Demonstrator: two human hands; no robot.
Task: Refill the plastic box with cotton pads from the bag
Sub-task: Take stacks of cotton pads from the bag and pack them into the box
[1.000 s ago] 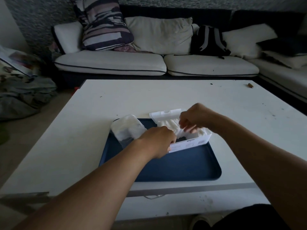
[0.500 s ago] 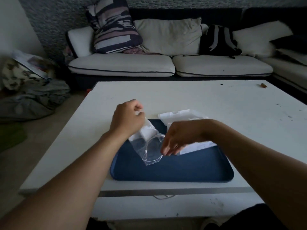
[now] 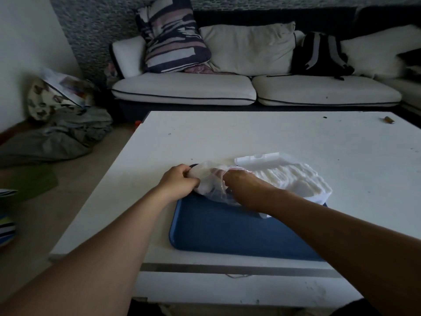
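Note:
A clear plastic bag [image 3: 209,179] with white cotton pads in it lies at the far left corner of the blue tray [image 3: 227,229]. My left hand [image 3: 180,181] grips the bag's left end. My right hand [image 3: 239,181] reaches into the bag's mouth, and its fingers are hidden inside the plastic. The white plastic box [image 3: 319,195] stands open on the tray to the right, its lid [image 3: 262,159] folded back. Rows of cotton pads [image 3: 287,176] fill the box.
The tray sits on a white coffee table [image 3: 250,137]. A small brown object [image 3: 389,119] lies at the table's far right. Behind is a sofa [image 3: 227,87] with cushions and a black backpack [image 3: 319,55]. Clothes and bags [image 3: 57,124] are piled on the floor at left.
The bag has come down from the air to the tray's far left corner. My right hand has moved from under the bag into its mouth. The box's pads are now uncovered.

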